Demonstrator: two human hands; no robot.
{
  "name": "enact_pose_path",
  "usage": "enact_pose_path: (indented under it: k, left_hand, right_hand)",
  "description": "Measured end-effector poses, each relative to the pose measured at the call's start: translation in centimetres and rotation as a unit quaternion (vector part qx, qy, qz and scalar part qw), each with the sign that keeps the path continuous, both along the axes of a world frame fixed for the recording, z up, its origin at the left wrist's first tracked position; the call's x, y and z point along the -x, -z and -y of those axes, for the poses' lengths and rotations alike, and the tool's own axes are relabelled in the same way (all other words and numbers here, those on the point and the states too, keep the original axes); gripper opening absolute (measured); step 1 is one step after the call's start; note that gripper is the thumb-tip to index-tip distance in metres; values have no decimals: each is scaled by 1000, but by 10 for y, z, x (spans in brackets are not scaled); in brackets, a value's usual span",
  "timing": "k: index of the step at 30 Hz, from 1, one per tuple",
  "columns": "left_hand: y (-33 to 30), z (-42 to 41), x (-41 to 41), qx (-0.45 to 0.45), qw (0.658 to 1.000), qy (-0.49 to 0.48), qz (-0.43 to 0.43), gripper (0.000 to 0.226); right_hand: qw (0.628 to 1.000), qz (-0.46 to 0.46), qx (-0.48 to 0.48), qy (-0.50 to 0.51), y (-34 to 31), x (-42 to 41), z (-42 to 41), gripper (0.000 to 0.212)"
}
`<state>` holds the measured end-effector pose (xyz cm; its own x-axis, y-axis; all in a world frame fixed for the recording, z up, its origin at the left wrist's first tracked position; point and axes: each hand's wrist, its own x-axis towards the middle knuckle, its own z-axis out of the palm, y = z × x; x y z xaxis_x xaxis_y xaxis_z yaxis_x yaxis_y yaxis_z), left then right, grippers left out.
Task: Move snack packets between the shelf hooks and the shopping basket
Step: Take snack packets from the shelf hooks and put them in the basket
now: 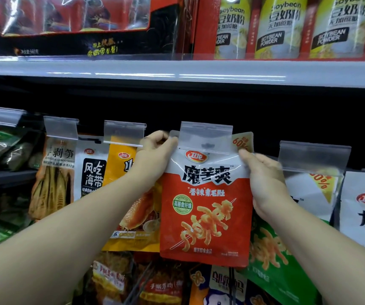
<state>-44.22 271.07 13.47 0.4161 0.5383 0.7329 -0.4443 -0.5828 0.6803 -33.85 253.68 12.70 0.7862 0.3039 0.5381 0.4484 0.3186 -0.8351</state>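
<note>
Red snack packet (pixel 205 205) at hook: left grip (pixel 155 155), right grip (pixel 263 177) pinch top edges.

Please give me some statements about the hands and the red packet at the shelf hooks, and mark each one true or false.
1. Both hands hold the red snack packet at its upper corners. True: the left hand and the right hand each grip a top corner.
2. The packet lies in a shopping basket. False: it is held up at the hook, behind a clear price tag holder; no basket is in view.
3. Soybean powder cans stand on the shelf above. True.
4. A yellow packet hangs to the right of the red one. False: it hangs to its left.
</note>
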Motion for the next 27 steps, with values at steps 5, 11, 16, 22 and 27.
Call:
enact_pose_path:
  k: [5, 11, 16, 22, 27]
  left_hand:
    - [-1, 0, 5, 16, 999, 29, 26, 28]
    - [2, 0, 2, 60, 998, 33, 13, 37]
    - [6, -3, 5, 84, 995, 61, 8, 35]
    - [14, -2, 4, 60, 996, 68, -13, 24]
    - [16, -12, -13, 83, 994, -4, -75, 13]
  right_hand:
    - [1000, 11, -9, -2, -1, 4, -1, 18]
    - [1000, 1, 10, 4, -4, 7, -1, 23]
    - [1000, 15, 23, 3, -1, 7, 4, 21]
    - [998, 6, 55, 30, 6, 4, 5, 26]
    - [980, 2, 150, 131, 7, -10, -5, 29]
